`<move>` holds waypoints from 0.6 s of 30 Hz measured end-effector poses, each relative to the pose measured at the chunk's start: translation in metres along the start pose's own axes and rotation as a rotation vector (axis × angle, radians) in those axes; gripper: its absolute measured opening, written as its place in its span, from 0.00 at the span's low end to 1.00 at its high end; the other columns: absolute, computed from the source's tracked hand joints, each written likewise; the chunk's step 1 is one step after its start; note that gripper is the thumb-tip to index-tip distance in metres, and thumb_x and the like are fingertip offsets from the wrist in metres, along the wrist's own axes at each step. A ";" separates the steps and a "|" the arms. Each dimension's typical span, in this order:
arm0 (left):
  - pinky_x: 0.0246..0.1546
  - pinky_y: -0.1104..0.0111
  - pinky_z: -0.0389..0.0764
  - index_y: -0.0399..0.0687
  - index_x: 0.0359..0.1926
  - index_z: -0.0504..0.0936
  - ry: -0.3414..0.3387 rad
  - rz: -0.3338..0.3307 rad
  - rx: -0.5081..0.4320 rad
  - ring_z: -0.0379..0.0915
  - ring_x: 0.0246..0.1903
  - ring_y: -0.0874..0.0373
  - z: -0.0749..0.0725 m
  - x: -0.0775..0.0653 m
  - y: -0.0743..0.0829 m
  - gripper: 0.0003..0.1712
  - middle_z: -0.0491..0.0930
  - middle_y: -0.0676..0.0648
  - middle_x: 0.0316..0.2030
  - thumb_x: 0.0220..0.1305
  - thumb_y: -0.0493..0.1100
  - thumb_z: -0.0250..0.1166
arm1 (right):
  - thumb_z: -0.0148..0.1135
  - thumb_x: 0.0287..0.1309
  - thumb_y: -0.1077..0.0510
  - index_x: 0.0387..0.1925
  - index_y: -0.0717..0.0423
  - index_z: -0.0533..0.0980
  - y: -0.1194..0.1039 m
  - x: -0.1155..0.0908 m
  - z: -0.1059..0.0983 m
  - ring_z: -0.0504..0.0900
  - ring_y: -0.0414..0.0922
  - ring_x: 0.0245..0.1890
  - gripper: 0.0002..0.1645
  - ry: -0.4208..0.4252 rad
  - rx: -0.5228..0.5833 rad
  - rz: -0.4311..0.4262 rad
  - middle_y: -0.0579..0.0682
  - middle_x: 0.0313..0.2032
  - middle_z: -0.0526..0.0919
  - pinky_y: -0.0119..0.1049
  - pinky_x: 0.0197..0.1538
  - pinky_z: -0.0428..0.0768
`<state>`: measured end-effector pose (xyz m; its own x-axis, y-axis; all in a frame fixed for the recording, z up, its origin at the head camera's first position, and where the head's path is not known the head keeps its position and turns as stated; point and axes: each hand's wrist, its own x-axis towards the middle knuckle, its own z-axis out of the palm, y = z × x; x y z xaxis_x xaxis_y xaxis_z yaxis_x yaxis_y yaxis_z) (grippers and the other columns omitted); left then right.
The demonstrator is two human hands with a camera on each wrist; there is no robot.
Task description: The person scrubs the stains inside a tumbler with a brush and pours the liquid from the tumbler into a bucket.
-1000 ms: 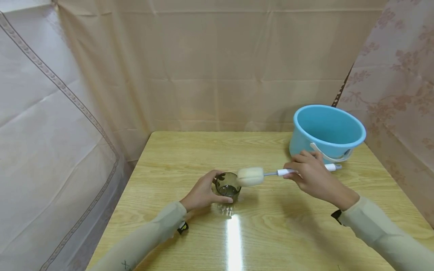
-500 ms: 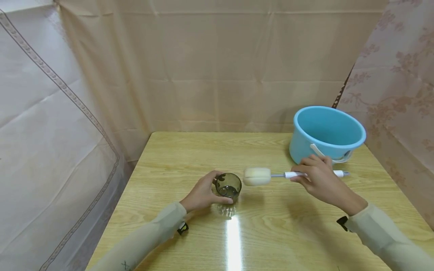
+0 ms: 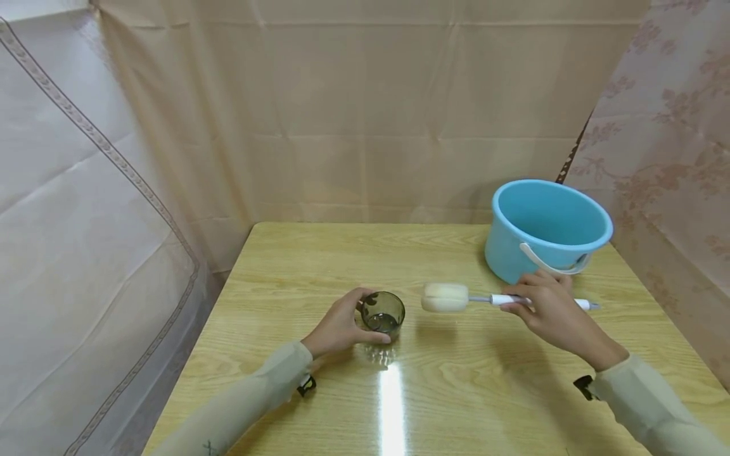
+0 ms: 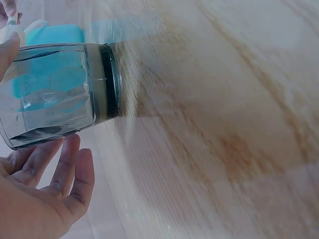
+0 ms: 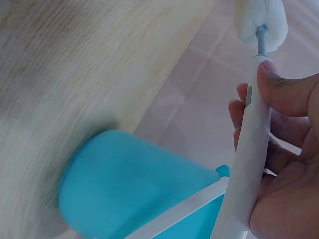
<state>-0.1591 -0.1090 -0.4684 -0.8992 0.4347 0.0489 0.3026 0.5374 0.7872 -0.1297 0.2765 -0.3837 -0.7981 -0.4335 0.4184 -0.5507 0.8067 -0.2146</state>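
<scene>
A dark tinted glass cup (image 3: 383, 311) stands upright on the wooden table. My left hand (image 3: 342, 324) grips it from the left, thumb at the near side and fingers round the far side. In the left wrist view the cup (image 4: 55, 94) has faceted, see-through walls and a thick base on the table. To its right, my right hand (image 3: 544, 315) holds a sponge cup brush by its white handle (image 5: 249, 144), thumb along the top. The brush's cream sponge head (image 3: 445, 297) points left, apart from the cup and raised over the table, its shadow below.
A light blue bucket (image 3: 502, 247) with a white handle (image 3: 542, 263) stands at the table's back right, just behind my right hand. Beige cloth (image 3: 365, 114) hangs behind the table (image 3: 319, 253), with patterned cloth on both sides.
My right hand has drawn the brush to the right, so its sponge head has moved from the cup's rim to well clear of it. The left hand and cup have stayed put.
</scene>
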 end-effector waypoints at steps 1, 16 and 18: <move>0.44 0.61 0.75 0.58 0.63 0.66 -0.001 -0.001 0.000 0.70 0.46 0.60 0.000 0.000 0.000 0.55 0.73 0.56 0.51 0.32 0.68 0.77 | 0.76 0.41 0.58 0.33 0.54 0.85 0.001 -0.001 0.000 0.69 0.42 0.33 0.13 -0.001 -0.003 0.004 0.38 0.26 0.77 0.56 0.41 0.56; 0.45 0.61 0.75 0.58 0.64 0.65 0.002 0.016 0.012 0.70 0.46 0.59 0.000 0.001 -0.002 0.56 0.73 0.55 0.52 0.32 0.70 0.76 | 0.77 0.41 0.57 0.34 0.53 0.85 0.016 -0.026 0.010 0.71 0.45 0.37 0.14 0.013 -0.021 0.048 0.43 0.29 0.80 0.54 0.41 0.57; 0.45 0.61 0.75 0.58 0.64 0.65 0.001 0.015 0.015 0.70 0.46 0.59 0.000 0.002 -0.002 0.56 0.73 0.55 0.52 0.32 0.70 0.76 | 0.77 0.40 0.57 0.34 0.54 0.85 0.018 -0.030 0.011 0.72 0.47 0.38 0.14 0.016 -0.014 0.061 0.45 0.31 0.81 0.54 0.41 0.57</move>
<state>-0.1612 -0.1096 -0.4700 -0.8951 0.4418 0.0610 0.3204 0.5418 0.7771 -0.1187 0.2993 -0.4095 -0.8261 -0.3772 0.4187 -0.4975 0.8371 -0.2276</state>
